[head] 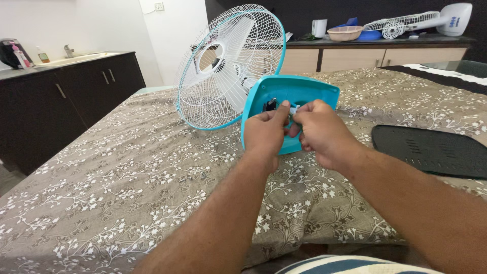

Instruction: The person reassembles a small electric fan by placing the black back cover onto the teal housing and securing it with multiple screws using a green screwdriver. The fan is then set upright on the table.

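Brown cloth printed with white flowers covers the bed (pixel 127 177) that fills most of the frame, with a dark cabinet (pixel 56 106) and sink along the upper left and a long sideboard (pixel 375 53) across the upper right. At the centre of the frame a small table fan lies tipped on the bed: its white wire fan guard (pixel 223 71) with a teal rim leans up and to the left, and its teal base (pixel 294 99) is turned so that the hollow underside faces the camera. Both hands meet at that underside. The left hand (pixel 266 134) pinches something small and pale between thumb and forefinger just below a dark part set inside the base; the right hand (pixel 319 132) is curled close against it, fingers bent on the same small piece, though exactly what each one grips is too small to tell. To the right of centre a flat black plate (pixel 431 149) with slots lies on the bed, well apart from the hands. On the sideboard at the upper right stand a pink bowl (pixel 345 33), a blue dish and a second fan (pixel 421 20) laid on its side. A striped cushion edge shows at the bottom of the frame.
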